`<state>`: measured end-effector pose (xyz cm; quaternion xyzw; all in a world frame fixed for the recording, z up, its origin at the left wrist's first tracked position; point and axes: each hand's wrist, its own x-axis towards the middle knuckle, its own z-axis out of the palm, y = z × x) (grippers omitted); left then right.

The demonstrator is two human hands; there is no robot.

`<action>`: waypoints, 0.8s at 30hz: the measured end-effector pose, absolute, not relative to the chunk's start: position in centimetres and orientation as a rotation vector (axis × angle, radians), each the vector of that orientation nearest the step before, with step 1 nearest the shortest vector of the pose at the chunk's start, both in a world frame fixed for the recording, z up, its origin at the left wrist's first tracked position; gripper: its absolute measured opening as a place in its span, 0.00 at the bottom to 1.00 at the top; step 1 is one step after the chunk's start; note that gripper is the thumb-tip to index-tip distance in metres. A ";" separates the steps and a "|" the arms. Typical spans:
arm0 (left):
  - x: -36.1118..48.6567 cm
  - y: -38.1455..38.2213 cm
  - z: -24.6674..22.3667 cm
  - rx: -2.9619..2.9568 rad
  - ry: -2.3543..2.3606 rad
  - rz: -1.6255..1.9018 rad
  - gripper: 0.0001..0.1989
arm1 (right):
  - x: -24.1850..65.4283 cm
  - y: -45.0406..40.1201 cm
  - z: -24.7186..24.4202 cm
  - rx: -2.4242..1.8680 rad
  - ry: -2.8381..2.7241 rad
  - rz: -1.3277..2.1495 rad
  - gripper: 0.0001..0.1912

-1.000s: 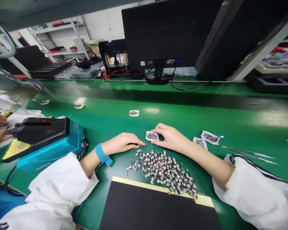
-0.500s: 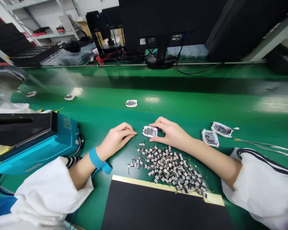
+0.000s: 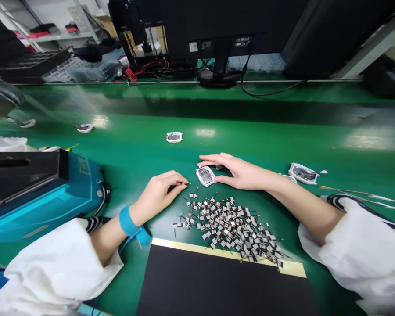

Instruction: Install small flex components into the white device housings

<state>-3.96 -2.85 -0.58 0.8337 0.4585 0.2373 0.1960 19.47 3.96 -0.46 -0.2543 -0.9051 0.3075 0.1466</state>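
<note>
A white-rimmed casing with a circuit board inside [image 3: 206, 175] rests on the green table, turned at a slant. My right hand [image 3: 232, 170] is around its right side, thumb and fingers apart, fingertips at its edge. To the left, my left hand [image 3: 169, 186] has thumb and forefinger pinched together; a tiny dark tip shows at the fingertips, too small to name. A blue strap [image 3: 129, 221] circles the left wrist. Below the hands lies a heap of small grey-and-black parts with short leads [image 3: 230, 224].
A black mat [image 3: 217, 281] with a yellow edge lies in front. Another casing [image 3: 174, 137] sits farther back, one more [image 3: 303, 173] at right. A teal machine [image 3: 69, 188] stands left, a monitor stand [image 3: 219, 77] behind. Thin pale strips [image 3: 365, 197] lie right.
The casing between my hands has turned to a slant and my right hand has shifted with it. My right forearm now covers most of one casing at right. The camera view has shifted slightly.
</note>
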 end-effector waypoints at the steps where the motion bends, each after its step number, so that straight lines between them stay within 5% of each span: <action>1: -3.5 -2.8 -0.6 2.306 1.251 0.661 0.05 | 19.5 4.1 -0.7 -0.742 -2.607 0.892 0.28; 8: -2.5 -3.4 -0.3 2.220 0.885 0.517 0.05 | 18.3 3.4 -1.6 -0.905 -2.635 0.554 0.26; 15: -2.9 -2.8 -0.4 2.099 1.270 0.927 0.06 | 17.6 2.4 -1.6 -0.942 -2.532 0.728 0.20; 24: -2.3 -2.8 -0.4 2.608 1.242 0.747 0.06 | 16.5 1.3 -2.6 -0.861 -2.459 0.643 0.20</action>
